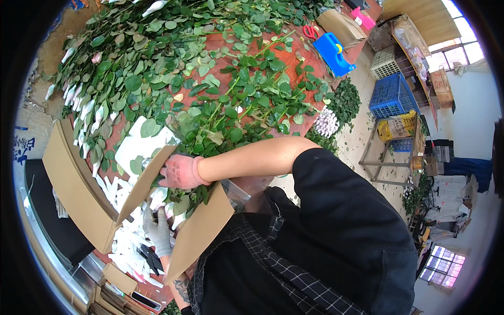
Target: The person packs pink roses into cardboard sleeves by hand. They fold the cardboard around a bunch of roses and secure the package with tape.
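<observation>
My right hand (179,171), in a pink glove, rests at the leafy stems of a bunch of roses (191,201), beside a raised flap of brown cardboard (147,183). Its fingertips are partly hidden by the flap and leaves, so its grip is unclear. My left hand (156,228), in a grey glove, is against the rose heads in white foam nets (158,197). The bunch lies between that flap and another cardboard panel (202,232) close to my body. White foam sleeves (122,244) are heaped around my left hand.
Leafy rose stems (130,67) cover much of the red table (220,51). A blue tape dispenser (334,54), red-handled scissors (310,32) and a pink holder (363,18) sit at its far end. A phone (145,301) lies near stacked cardboard (112,301). Blue crates (393,96) stand beyond.
</observation>
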A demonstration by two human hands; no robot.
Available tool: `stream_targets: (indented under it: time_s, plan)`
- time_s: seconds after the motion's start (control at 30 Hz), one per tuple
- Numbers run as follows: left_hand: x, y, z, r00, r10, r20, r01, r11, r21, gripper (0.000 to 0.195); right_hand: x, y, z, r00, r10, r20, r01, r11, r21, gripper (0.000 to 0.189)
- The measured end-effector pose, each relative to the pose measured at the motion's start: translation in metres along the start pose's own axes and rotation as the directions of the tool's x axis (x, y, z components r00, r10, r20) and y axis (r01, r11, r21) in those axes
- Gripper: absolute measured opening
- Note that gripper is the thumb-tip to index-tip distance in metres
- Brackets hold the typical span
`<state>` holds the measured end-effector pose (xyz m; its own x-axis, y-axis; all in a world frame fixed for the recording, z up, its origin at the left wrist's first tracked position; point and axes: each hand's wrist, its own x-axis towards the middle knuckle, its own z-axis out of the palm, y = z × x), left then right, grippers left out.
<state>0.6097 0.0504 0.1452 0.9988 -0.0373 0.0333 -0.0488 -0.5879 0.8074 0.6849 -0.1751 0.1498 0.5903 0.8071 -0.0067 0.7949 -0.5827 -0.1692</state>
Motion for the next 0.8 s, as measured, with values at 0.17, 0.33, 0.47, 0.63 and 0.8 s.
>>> stream_targets:
  time_s: [0.17, 0.33, 0.47, 0.63, 0.8]
  plan:
    - [0.001, -0.010, -0.010, 0.943, -0.257, 0.211, 0.221, 0.959, 0.177, 0.039, 0.004, 0.005, 0.004, 0.998, 0.001, -0.069, -0.001, 1.000, -0.007, 0.028]
    - [-0.029, 0.012, -0.053, 0.986, -0.113, 0.124, 0.082, 0.970, 0.228, 0.046, -0.002, -0.022, -0.050, 0.989, -0.109, 0.101, 0.121, 0.985, -0.121, 0.016]
    - [-0.036, 0.011, -0.051, 0.922, -0.126, 0.365, 0.022, 0.961, 0.276, 0.033, -0.017, -0.037, -0.116, 0.989, -0.067, 0.132, 0.080, 0.993, -0.090, 0.029]
    - [-0.042, -0.017, -0.032, 0.939, 0.007, 0.343, -0.070, 0.983, 0.171, 0.022, 0.002, -0.041, -0.058, 0.844, -0.204, 0.496, 0.021, 0.937, 0.349, 0.035]
    - [-0.047, -0.020, -0.025, 0.935, 0.065, 0.349, -0.158, 0.957, 0.244, 0.019, 0.005, -0.043, -0.043, 0.851, -0.156, 0.501, 0.035, 0.969, 0.243, 0.033]
